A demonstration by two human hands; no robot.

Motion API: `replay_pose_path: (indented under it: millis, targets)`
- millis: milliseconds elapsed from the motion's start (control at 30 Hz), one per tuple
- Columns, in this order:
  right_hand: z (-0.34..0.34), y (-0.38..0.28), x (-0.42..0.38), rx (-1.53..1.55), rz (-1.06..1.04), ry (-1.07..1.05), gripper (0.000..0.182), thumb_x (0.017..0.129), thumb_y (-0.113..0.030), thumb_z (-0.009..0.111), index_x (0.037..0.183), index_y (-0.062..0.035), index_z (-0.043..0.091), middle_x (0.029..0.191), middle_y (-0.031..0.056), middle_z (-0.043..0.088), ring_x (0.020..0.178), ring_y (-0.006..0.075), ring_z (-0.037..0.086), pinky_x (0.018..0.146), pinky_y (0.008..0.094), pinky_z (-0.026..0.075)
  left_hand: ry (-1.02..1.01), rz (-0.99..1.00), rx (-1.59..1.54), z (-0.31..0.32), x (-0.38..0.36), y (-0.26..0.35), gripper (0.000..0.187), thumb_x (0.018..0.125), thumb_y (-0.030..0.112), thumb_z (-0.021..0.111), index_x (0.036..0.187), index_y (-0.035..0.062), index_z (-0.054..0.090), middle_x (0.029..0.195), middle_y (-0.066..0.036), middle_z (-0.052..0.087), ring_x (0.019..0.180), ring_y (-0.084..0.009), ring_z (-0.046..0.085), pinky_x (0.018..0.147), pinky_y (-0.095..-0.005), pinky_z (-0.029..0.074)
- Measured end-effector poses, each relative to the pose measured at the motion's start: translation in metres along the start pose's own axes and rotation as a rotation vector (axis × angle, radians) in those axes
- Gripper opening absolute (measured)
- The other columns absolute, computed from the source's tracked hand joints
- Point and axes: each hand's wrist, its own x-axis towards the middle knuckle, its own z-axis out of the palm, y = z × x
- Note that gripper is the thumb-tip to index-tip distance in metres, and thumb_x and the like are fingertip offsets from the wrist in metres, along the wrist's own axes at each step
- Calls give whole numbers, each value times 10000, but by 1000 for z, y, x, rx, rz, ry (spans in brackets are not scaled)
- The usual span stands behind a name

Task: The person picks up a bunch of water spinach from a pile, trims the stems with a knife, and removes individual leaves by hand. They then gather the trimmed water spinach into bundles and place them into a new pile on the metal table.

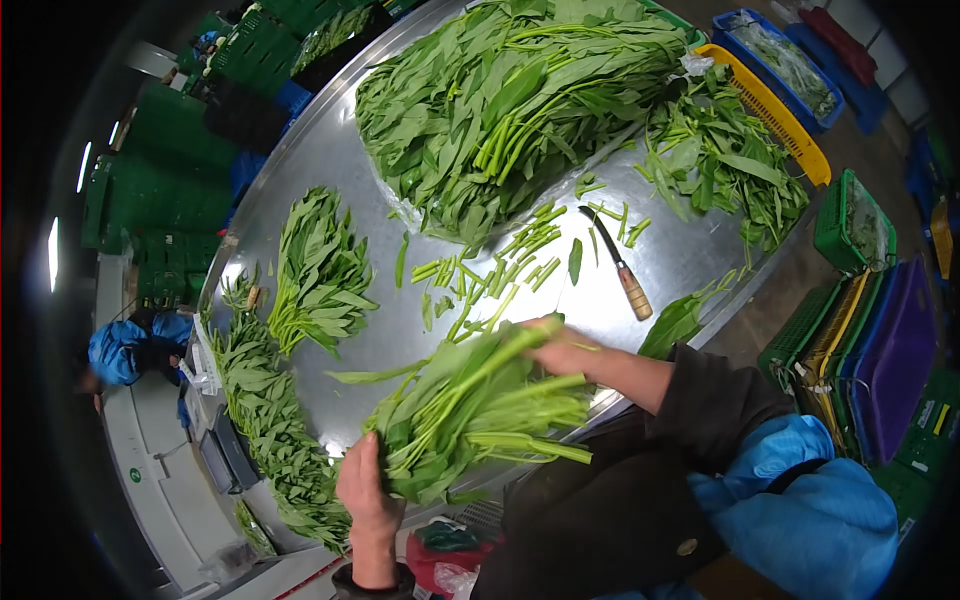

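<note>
Over the near edge of the metal table, a loose bunch of water spinach (470,405) is between my two hands, its pale cut stems pointing right. My left hand (370,485) grips the leafy end, thumb on the near side. At the stem side, my right hand (560,350) is closed round the stalks, its fingers partly hidden behind them. Beyond the bunch lie several cut stem pieces (525,245). A curved knife with a wooden handle (632,292) rests on the metal, right of those pieces.
A large heap of water spinach (500,110) covers the far side of the metal table (310,170). Smaller piles lie left (322,270) and right (730,160). A yellow crate (775,110) stands at the right edge, with stacked crates (850,350) below. Another person (120,350) is at far left.
</note>
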Motion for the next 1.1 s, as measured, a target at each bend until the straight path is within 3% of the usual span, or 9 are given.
replay_pose_path:
  millis: [100, 167, 200, 267, 400, 433, 767, 867, 1100]
  targets:
    - [-33, -24, -16, 1254, 89, -422, 295, 982, -368, 492, 922, -99, 597, 502, -65, 396, 481, 92, 470, 503, 270, 454, 112, 26, 2, -5, -1, -2, 629, 689, 60, 722, 1272, -8, 495, 1045, -246, 614, 846, -393, 626, 718, -436, 520]
    - [-49, -52, -31, 1121, 133, -208, 317, 988, -374, 477, 963, -81, 597, 488, -69, 449, 429, 44, 457, 413, 213, 411, 120, 34, 48, -11, -3, -4, 587, 713, 66, 711, 1261, 2, 510, 1051, -247, 609, 851, -400, 625, 716, -437, 518]
    - [-21, -99, -25, 933, 272, 653, 281, 978, -330, 496, 993, -69, 601, 570, -15, 548, 465, 80, 518, 445, 217, 454, 119, 32, 48, -14, -4, -5, 587, 713, 66, 711, 1261, 2, 510, 1051, -247, 609, 851, -400, 625, 716, -437, 518]
    - [-80, -72, -24, 1044, 110, 254, 266, 945, -293, 542, 1020, -44, 599, 698, 44, 630, 581, 144, 612, 533, 272, 512, 106, 25, 181, -21, -9, -8, 526, 744, 46, 677, 1250, 29, 532, 1056, -244, 606, 859, -402, 624, 707, -438, 513]
    - [-91, -93, -9, -1704, 234, 132, 471, 859, -405, 648, 1144, -42, 556, 893, 165, 664, 780, 308, 649, 726, 372, 522, 37, 100, 362, -35, -7, -15, 472, 748, 4, 644, 1208, 79, 571, 1048, -226, 604, 898, -391, 620, 700, -432, 503]
    - [-86, -93, -11, -1840, -311, 236, 548, 838, -395, 675, 1236, -51, 519, 1104, 200, 608, 1011, 337, 592, 856, 387, 487, 34, 101, 362, -39, -3, -14, 472, 748, 4, 644, 1208, 79, 571, 1048, -226, 604, 898, -391, 620, 700, -432, 503]
    - [32, -56, 38, -860, -718, -257, 325, 922, -261, 598, 1152, -38, 539, 1028, 111, 658, 965, 278, 619, 886, 385, 481, -32, 217, 301, -36, 5, -4, 473, 785, 47, 649, 1236, 137, 540, 1041, -222, 595, 891, -392, 622, 674, -438, 496]
    - [-2, -61, 21, 393, 18, -185, 248, 975, -266, 525, 1051, -31, 532, 863, 55, 671, 794, 221, 642, 796, 394, 508, -21, 188, 300, -39, -2, -4, 469, 798, 32, 648, 1240, 133, 528, 1031, -223, 591, 880, -396, 622, 652, -444, 492]
    - [-46, -92, 16, -1436, -261, 99, 516, 909, -403, 602, 1201, 14, 517, 1115, 168, 594, 1076, 327, 566, 967, 417, 430, -39, 229, 339, -45, -1, -4, 442, 813, 68, 645, 1231, 150, 530, 1015, -213, 590, 889, -394, 623, 637, -439, 485]
